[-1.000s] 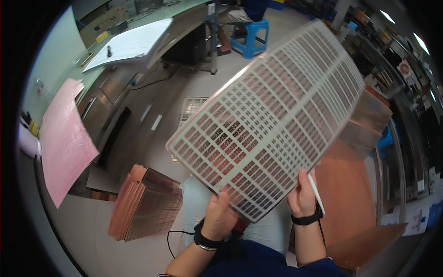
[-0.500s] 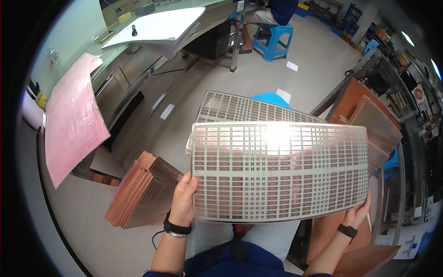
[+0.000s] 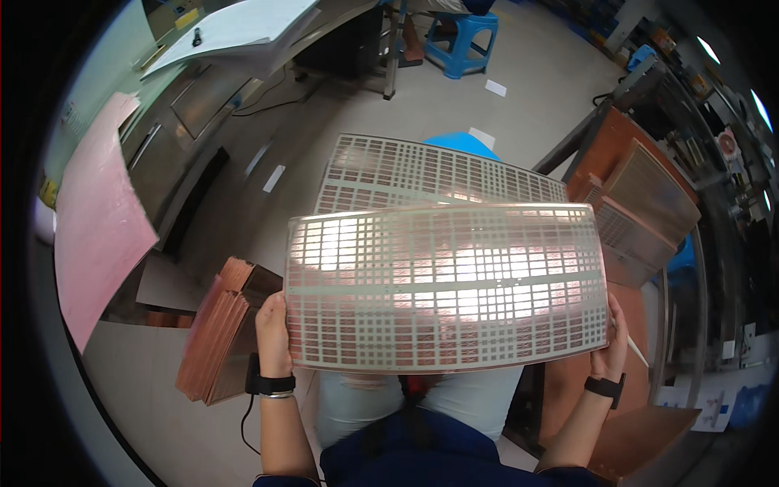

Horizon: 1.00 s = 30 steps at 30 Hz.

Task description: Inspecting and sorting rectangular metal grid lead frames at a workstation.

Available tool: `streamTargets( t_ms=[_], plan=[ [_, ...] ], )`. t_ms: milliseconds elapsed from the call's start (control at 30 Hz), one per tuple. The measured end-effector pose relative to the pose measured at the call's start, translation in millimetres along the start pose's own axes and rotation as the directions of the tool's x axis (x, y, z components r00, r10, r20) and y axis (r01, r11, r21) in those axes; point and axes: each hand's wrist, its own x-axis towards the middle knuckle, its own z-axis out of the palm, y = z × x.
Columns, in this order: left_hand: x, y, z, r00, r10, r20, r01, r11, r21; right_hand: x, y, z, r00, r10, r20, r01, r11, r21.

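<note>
I hold a wide circuit board panel [image 3: 406, 280] up in front of my lap, its copper-coloured face marked with a pale green grid and bright with glare. My left hand [image 3: 274, 331] grips its left edge near the lower corner. On the opposite edge, low down, my right hand [image 3: 610, 339] is closed round the border, its fingers partly hidden. Just behind lies a second gridded panel [image 3: 454, 169], overlapped by the held one; whether others lie under it is hidden. A blue stool top [image 3: 464, 143] shows beyond that panel.
A stack of copper-edged boards [image 3: 213, 349] stands on the floor at my left. Pink sheeting [image 3: 104, 219] hangs off the bench. More panels [image 3: 649, 195] lean on a brown board at right. Farther off, a person sits on a blue stool [image 3: 462, 45].
The held panel has moved left and slightly up with both hands, and its glare has spread to other spots. More of the panel behind now shows. The whole view has shifted a little.
</note>
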Motion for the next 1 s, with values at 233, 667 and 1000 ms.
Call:
streamTargets(
  t_ms=[233, 667, 1000],
  plan=[
    [6, -11, -12, 1.0, 0.029, 0.003, -0.029, 0.998, 0.06, 2, -12, 14, 0.989, 0.043, 0.141, -0.011, 0.974, -0.225],
    [8, -13, -9, 0.997, 0.059, 0.051, -0.067, 0.98, 0.187, 1, -22, 12, 0.987, -0.009, 0.159, 0.052, 0.961, -0.271],
    [15, -19, -14, 0.997, 0.074, -0.001, -0.072, 0.967, 0.245, -8, -32, 21, 0.98, -0.062, 0.189, 0.114, 0.953, -0.281]
  ],
)
